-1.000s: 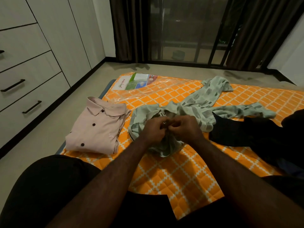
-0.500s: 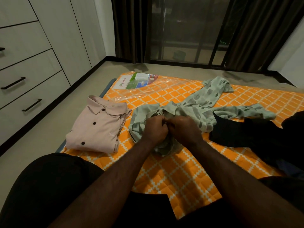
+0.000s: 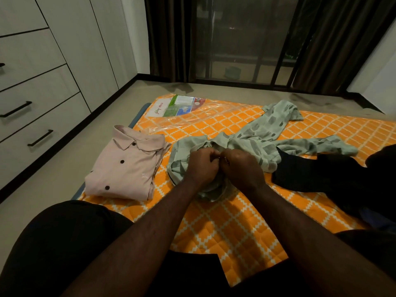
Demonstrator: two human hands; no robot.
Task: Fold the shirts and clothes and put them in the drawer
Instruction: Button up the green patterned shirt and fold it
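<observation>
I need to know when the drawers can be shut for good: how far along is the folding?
Done: the pink shirt lies folded on the orange mattress. In hand: the left hand and right hand pinch the crumpled green patterned shirt at its front, perhaps at a button. Left: folding it, the dark clothes beside it, and storing everything; the drawers look closed.

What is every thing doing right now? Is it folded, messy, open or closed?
Pink shirt: folded, buttoned, lying flat on the mattress.
Green patterned shirt: unfolded, crumpled, sleeves spread out.
Left hand: closed on the green shirt's front.
Right hand: closed on the same spot, touching the left.
Black garment: unfolded heap.
Drawers: all closed.
Plastic bag: lying flat.
Curtains: drawn apart.
</observation>
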